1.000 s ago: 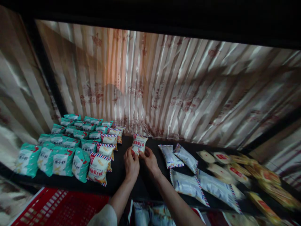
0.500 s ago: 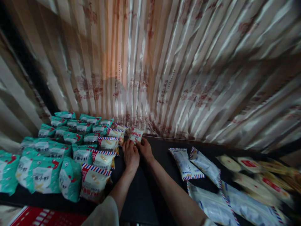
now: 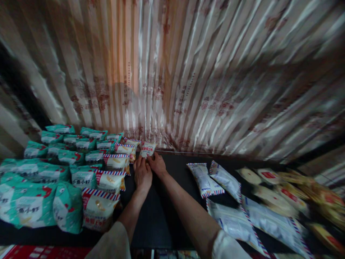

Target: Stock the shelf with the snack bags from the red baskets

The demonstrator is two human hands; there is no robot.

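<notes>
Toward twelve o'clock on the black shelf (image 3: 159,219), your left hand (image 3: 142,174) and right hand (image 3: 157,165), equally near, hold the white-and-red packet (image 3: 148,148) roughly upright by its lower end, with striped packets (image 3: 111,181) toward its eight-to-nine o'clock.

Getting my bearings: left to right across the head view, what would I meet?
Front teal bags, striped-top bag beside them, red-lettered packet at the fingers, two rear pale packets, yellowish packages.
</notes>
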